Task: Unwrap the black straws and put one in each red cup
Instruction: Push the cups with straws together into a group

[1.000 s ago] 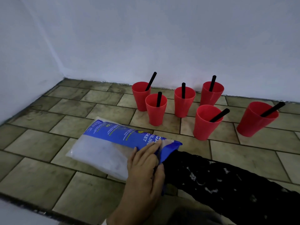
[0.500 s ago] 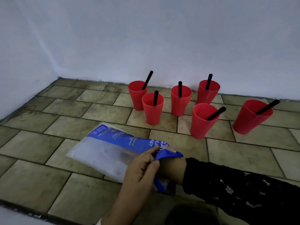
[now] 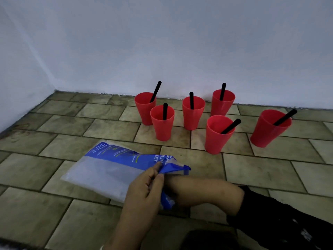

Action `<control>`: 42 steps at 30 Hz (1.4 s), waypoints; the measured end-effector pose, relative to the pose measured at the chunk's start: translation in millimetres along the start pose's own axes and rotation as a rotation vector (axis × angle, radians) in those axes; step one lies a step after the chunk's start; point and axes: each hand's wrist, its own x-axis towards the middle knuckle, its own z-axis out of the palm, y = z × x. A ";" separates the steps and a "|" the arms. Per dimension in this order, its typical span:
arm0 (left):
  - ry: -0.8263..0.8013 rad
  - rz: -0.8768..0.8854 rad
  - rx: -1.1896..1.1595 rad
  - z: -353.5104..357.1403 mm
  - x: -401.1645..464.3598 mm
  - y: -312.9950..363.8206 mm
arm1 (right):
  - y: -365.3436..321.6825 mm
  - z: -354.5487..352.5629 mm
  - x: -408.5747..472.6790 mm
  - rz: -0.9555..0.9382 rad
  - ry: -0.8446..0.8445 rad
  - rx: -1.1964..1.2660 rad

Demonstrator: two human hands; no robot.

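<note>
1. Six cups stand on the tiled floor (image 3: 261,170) near the back wall (image 3: 162,42), one straw in each
2. Back row by the wall: cup A (image 3: 143,112) with straw (image 3: 155,91) leaning right, cup B (image 3: 192,115) with straw (image 3: 191,100) upright, cup C (image 3: 222,104) with straw (image 3: 223,91) near upright
3. Front row: cup D (image 3: 162,126) with straw (image 3: 165,111) upright, touching or just in front of A; cup E (image 3: 217,137) with straw (image 3: 231,125) tilted hard right
4. Cup F (image 3: 268,129) sits apart at the right, itself tilted, straw (image 3: 285,117) leaning right over its rim
5. Bag (image 3: 108,170), clear with blue print, lies flat on the floor in front of the cups, mouth towards you
6. Your left hand (image 3: 144,192) has thumb and fingers pinched together on the bag's blue mouth flap
7. Your right hand is hidden inside the bag behind the left; only the bare forearm (image 3: 203,193) and black sleeve (image 3: 281,224) show, so can't tell if it's spread or closed
</note>
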 end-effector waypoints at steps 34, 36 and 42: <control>-0.625 0.056 -0.002 138.1 153.0 5.7 | 198.9 -64.1 -150.2 0.529 1.301 0.673; -0.606 0.055 0.002 142.7 156.3 6.7 | 204.4 -66.7 -148.1 0.524 1.287 0.662; -0.662 0.066 0.030 166.7 141.6 9.9 | 220.5 -87.3 -143.5 0.502 1.178 0.596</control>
